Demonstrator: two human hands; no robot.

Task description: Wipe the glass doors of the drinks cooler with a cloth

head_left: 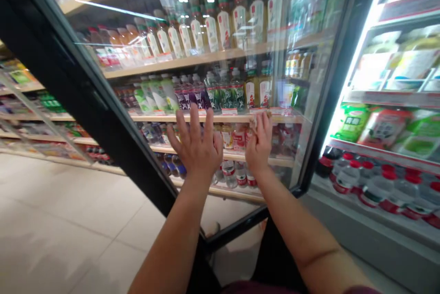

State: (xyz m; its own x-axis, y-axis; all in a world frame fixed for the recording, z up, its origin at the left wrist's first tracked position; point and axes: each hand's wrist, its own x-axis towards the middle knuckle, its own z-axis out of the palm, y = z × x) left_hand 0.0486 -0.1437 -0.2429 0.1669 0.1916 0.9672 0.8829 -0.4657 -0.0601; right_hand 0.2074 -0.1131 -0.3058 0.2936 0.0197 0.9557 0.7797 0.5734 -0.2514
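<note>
Head view: A glass door (pixel 249 224) in a black frame stands open at an angle across the middle of the scene, its lower corner between the two forearms. The left hand (pixel 198 147) is wide open, fingers spread and palm toward the glass; it grasps nothing visible, and its contact with the pane appears flat but cannot be fully confirmed. The right hand (pixel 260 149) is partly closed, fingers extended close together, with a small crumpled cloth (pixel 253 124) held between the thumb side and the fingers — directly before the glass, to the right of the left hand.

Through the pane, wooden shelves (pixel 220 118) carry rows of upright bottles: tall bottles with white labels (pixel 224 28) above, dark-labelled bottles (pixel 227 95) at mid-level, and clear bottles with red-and-white labels (pixel 229 172) low down. To the right, a lit cooler (pixel 395 166) holds green and red packs (pixel 385 127) over red-capped bottles (pixel 347 178). Pale floor tiles (pixel 85 220) lie at lower left — some areas are blurred, and most label text is illegible.
</note>
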